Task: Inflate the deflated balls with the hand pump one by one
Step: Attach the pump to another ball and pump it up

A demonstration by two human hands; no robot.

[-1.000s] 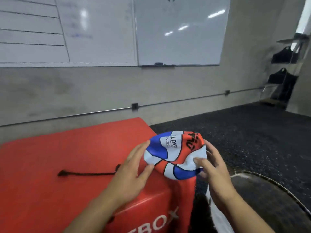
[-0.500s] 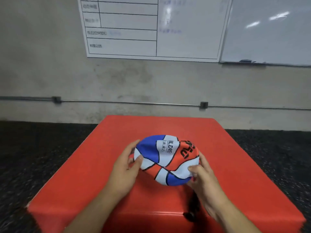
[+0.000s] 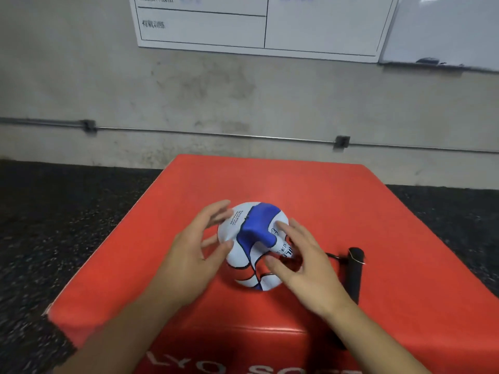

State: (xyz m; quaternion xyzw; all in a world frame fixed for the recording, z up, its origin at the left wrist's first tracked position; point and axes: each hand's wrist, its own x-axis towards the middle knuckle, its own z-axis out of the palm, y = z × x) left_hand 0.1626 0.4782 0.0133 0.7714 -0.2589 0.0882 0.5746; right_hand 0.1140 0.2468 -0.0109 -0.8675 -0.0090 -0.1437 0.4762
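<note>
A deflated, crumpled ball (image 3: 252, 236), white and blue with some red, lies on top of the red box (image 3: 337, 211). My left hand (image 3: 191, 255) is at the ball's left side with fingers spread and fairly straight, the thumb touching its edge. My right hand (image 3: 302, 255) rests over the ball's right side, fingers spread on its surface. A black hand pump (image 3: 354, 273) lies on the box just right of my right hand, with its thin black hose running toward the ball; my hand hides the hose's end.
The red box stands on dark speckled floor (image 3: 54, 225) against a grey wall (image 3: 243, 98). Whiteboards (image 3: 256, 22) hang on the wall above. White lettering shows on the box's near face.
The ball has gone from being held up between both hands to lying on the box, turned so its blue-and-white side faces up. Both hands' fingers have loosened and spread. The view tilted downward.
</note>
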